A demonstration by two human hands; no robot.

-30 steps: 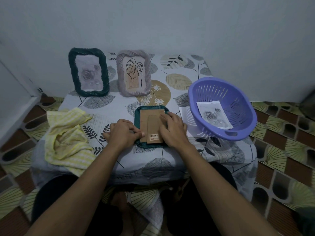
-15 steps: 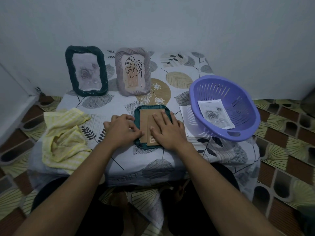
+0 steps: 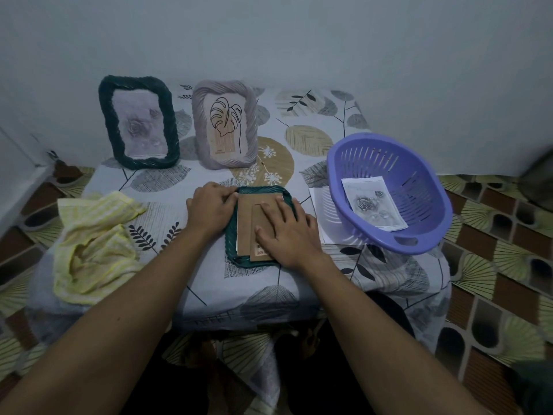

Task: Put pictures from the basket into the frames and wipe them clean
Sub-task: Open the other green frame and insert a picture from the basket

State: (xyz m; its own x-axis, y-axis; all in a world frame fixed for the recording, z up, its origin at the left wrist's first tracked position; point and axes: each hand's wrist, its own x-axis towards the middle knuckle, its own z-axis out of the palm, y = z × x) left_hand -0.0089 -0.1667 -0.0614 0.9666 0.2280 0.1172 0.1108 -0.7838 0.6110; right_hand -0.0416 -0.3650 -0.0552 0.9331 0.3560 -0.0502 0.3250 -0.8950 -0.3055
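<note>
While two filled frames [image 3: 139, 122] stand at the table's [image 3: 314, 115] far edge, my left hand [image 3: 211, 206] grips the third frame [image 3: 232, 250], face down near the front edge; right hand [image 3: 287, 232] presses flat on its backing board [image 3: 248, 214]. One picture [image 3: 372, 206] remains in the basket [image 3: 419, 241]; cloth [image 3: 92, 244] lies unused at left.

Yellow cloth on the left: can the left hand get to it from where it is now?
Probably yes. The yellow cloth lies uncovered just left of the left hand, with only bare tablecloth between them. That hand would first have to let go of the green frame.
</note>
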